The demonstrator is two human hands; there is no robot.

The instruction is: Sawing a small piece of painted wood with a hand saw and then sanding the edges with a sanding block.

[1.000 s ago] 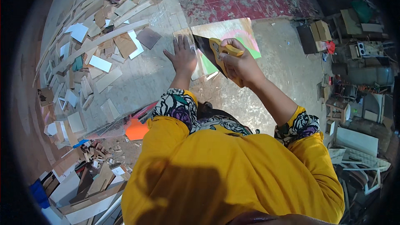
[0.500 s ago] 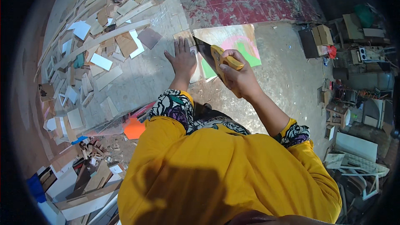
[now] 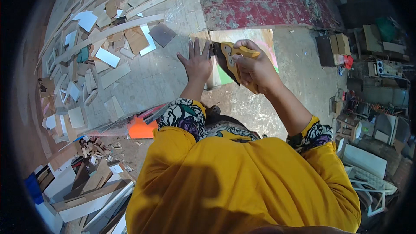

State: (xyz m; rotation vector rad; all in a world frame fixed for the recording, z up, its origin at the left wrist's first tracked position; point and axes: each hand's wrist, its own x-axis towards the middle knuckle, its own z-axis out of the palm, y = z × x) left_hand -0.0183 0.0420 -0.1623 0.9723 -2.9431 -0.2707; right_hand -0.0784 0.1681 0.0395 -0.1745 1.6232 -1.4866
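Note:
A painted wooden board [image 3: 264, 36] with pink and green patches lies over the edge of the work table and juts out to the right. My left hand [image 3: 198, 66] rests flat on its left part, fingers spread, with nothing in the grasp. Closed around the yellow handle of a handsaw [image 3: 227, 60] is my right hand [image 3: 258, 70]. The saw's dark blade stands tilted on the board, just right of my left fingertips. The blade hides part of the board and where its teeth meet the wood.
Wood offcuts [image 3: 115, 79] and white pieces litter the table [image 3: 151, 71] on the left. A dark square tile [image 3: 162, 34] lies near my left hand. More scrap boards [image 3: 93, 195] are heaped at lower left. Cardboard boxes [image 3: 339, 45] and clutter line the right side.
The saw and my right hand have moved forward, away from me, along the board, and the blade is tilted differently. My left hand stays flat. The whole view has shifted slightly.

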